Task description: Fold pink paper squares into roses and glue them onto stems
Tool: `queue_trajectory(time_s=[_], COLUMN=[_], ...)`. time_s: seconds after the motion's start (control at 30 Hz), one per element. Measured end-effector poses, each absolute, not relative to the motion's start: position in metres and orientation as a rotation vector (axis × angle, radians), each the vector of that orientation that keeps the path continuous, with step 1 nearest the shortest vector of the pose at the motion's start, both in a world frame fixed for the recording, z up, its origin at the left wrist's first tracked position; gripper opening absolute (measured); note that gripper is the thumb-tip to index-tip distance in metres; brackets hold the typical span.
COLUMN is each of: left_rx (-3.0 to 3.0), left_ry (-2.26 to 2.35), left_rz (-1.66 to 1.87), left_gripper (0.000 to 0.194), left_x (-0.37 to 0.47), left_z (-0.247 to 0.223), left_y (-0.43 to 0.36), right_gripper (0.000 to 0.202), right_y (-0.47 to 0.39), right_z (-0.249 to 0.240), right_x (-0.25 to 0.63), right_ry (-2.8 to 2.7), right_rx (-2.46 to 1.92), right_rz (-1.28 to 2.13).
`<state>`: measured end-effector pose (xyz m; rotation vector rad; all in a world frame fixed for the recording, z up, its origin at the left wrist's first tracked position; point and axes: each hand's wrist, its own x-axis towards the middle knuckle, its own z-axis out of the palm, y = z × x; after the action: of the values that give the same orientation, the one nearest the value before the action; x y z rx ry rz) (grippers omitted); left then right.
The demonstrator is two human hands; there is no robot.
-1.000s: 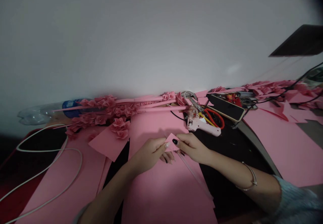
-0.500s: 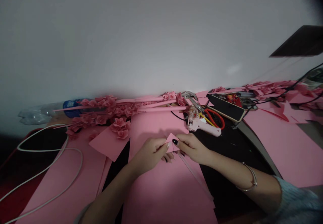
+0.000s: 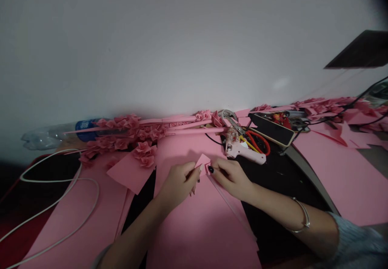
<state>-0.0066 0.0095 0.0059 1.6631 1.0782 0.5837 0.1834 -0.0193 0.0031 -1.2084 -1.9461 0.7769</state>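
A small folded piece of pink paper (image 3: 203, 160) is pinched between my two hands. My left hand (image 3: 181, 182) grips its left side between thumb and fingers. On the opposite side, my right hand (image 3: 228, 176) holds the right edge, its dark-painted thumbnail resting by a folded flap. Beneath both hands lies a long sheet of pink card (image 3: 184, 228). Fingers cover part of the paper's lower half.
A pale glue gun (image 3: 245, 152), red-handled scissors (image 3: 261, 141) and a phone (image 3: 271, 130) lie beyond my right hand. Folded pink paper flowers (image 3: 145, 154) and a plastic bottle (image 3: 48, 136) are at the left. A white cable (image 3: 98, 196) loops across the left side.
The pink paper has turned and shifted slightly up, and a fold now stands along its right side. My hands have moved a little apart, the left fingers dropping lower behind the paper.
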Motion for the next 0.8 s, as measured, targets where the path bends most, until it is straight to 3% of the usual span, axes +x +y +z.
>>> queue_trajectory(time_s=[0.4, 0.7, 0.8], left_rx=[1.881, 1.993, 1.973], left_ry=[1.001, 0.669, 0.637], left_rz=[0.516, 0.535, 0.537], left_gripper=[0.038, 0.012, 0.014], left_x=[-0.0077, -0.0081, -0.0088], left_z=[0.0077, 0.0137, 0.0159], left_y=[0.0052, 0.0012, 0.0002], right_gripper=[0.025, 0.033, 0.033], right_y=[-0.0160, -0.0150, -0.0146], right_z=[0.0075, 0.0056, 0.0069], right_x=[0.1855, 0.1857, 0.1850], right_ry=[-2.062, -2.100, -2.103], right_rx=[-0.994, -0.968, -0.937], right_rz=[0.933, 1.004, 1.010])
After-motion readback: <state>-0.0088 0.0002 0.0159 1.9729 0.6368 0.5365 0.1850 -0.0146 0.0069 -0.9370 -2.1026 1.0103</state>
